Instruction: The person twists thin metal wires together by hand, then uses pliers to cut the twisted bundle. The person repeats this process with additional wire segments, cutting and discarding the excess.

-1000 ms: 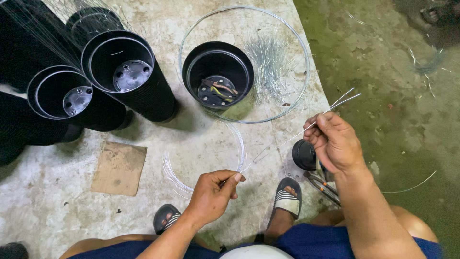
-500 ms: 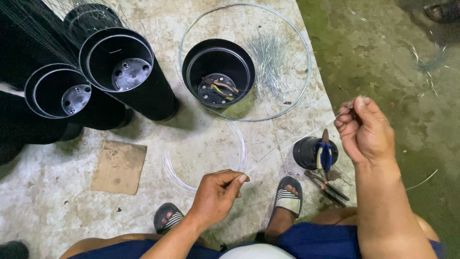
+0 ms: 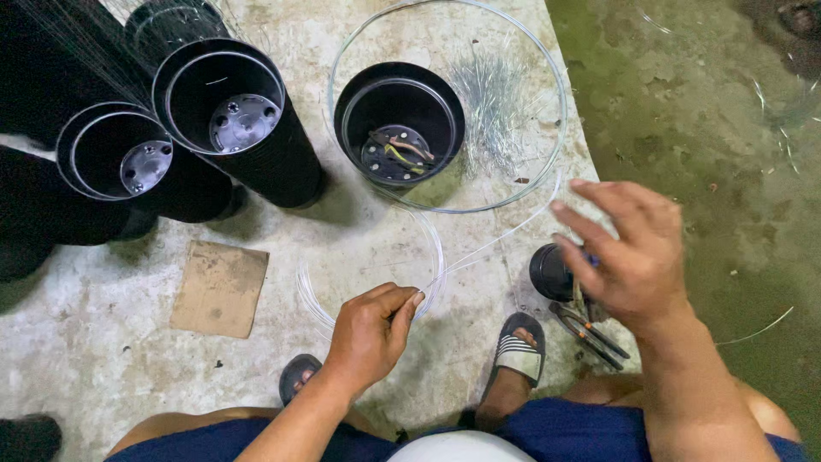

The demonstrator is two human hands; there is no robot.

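Above bare concrete, left hand (image 3: pixel 369 329) pinching clear line (image 3: pixel 496 242), right hand (image 3: pixel 629 252) spread over small black cup (image 3: pixel 550 272)

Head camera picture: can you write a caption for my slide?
Left hand pinches a clear plastic line looped over the concrete floor; right hand hovers open above a small black cup.

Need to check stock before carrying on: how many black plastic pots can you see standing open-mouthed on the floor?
3 clearly open: one inside the big clear ring, one upper left, one beside it at far left. More dark pots at the left edge are cut off, so there may be others.
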